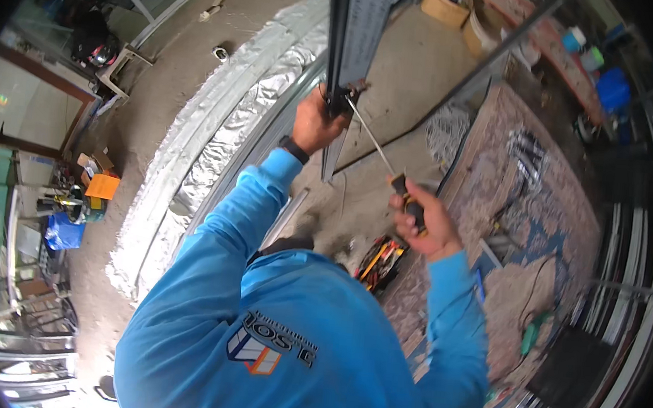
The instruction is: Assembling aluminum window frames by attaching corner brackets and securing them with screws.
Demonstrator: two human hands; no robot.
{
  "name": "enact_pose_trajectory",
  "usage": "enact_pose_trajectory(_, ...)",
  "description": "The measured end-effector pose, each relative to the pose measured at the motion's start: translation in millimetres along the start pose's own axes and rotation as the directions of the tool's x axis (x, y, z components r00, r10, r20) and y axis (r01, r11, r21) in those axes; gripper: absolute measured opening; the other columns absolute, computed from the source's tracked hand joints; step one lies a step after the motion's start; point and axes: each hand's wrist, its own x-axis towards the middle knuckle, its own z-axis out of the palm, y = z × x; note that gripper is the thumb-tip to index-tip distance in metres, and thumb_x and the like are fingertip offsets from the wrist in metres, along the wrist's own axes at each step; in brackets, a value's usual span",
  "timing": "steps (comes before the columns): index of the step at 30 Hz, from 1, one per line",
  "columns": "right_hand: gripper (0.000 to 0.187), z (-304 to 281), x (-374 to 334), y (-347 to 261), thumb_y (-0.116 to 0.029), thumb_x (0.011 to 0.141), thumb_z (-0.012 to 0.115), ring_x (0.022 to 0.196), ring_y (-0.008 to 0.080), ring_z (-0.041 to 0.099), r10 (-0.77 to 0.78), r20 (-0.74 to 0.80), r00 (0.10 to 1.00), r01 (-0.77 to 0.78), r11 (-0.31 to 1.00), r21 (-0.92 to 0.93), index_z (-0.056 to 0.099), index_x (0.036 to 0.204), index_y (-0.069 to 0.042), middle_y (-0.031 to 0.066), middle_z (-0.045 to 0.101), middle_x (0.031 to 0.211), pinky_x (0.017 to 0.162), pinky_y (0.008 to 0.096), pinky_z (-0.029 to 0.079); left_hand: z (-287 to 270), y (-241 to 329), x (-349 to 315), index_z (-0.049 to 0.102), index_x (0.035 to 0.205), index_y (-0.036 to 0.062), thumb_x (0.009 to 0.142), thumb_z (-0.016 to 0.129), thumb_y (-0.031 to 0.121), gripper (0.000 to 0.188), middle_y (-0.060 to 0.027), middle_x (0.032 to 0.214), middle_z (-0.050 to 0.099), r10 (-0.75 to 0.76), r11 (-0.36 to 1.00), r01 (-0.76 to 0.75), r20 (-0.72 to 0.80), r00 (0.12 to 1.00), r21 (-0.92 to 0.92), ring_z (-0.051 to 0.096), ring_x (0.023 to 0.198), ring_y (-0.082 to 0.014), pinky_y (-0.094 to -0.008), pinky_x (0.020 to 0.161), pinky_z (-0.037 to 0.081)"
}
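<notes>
A long-shafted screwdriver [371,139] with a black and yellow handle is gripped in my right hand [435,227]. Its shaft slants up and left, and the tip meets or nearly meets a small black fitting [338,101]. That fitting sits against an upright grey and black metal profile [363,32]. My left hand [316,125] is closed around the fitting at the profile's side, with a dark band on the wrist. Some of the left fingers are hidden behind the fitting. Both arms are stretched forward in blue sleeves.
Silver foil-like wrapping [245,107] covers a long bundle to the left. A patterned rug [495,141] with loose metal parts [528,159] lies to the right. Tools [381,265] fill a holder near my body. Lengths of profile [628,308] line the right edge.
</notes>
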Motion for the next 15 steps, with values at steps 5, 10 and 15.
enact_pose_trajectory(5,0.026,8,2,2,-0.019,0.096,0.061,0.060,0.0129,0.056,-0.678,0.114,0.726,0.600,0.545,-0.585,0.057,0.120,-0.009,0.0064,0.064,0.083,0.047,0.0288,0.043,-9,-10,7,0.060,0.109,0.0051,0.079,0.070,0.006,0.032,-0.0035,0.089,0.068,0.064,0.991,-0.046,0.148,0.987,-0.126,0.064,0.082,-0.0106,-0.0282,0.073,0.052)
enact_pose_trajectory(10,0.027,-1,11,10,-0.020,0.096,0.059,0.058,0.0097,0.053,-0.056,0.138,0.989,0.034,0.987,0.160,0.058,0.119,-0.007,0.0071,0.064,0.085,0.046,0.0247,0.039,-9,-11,9,0.060,0.111,-0.0008,0.081,0.068,-0.003,0.031,-0.0059,0.098,0.069,0.033,0.997,-0.026,0.109,0.993,-0.072,0.065,0.089,-0.0123,-0.0289,0.079,0.053)
enact_pose_trajectory(15,0.029,-2,11,7,-0.023,0.096,0.061,0.057,0.0093,0.052,-0.114,0.088,0.990,0.113,0.993,0.015,0.058,0.120,-0.007,0.0047,0.061,0.085,0.045,0.0227,0.037,-7,-17,10,0.057,0.110,-0.0010,0.078,0.065,-0.003,0.033,-0.0061,0.096,0.068,0.050,0.993,-0.036,0.133,0.990,-0.110,0.064,0.087,-0.0117,-0.0275,0.079,0.052)
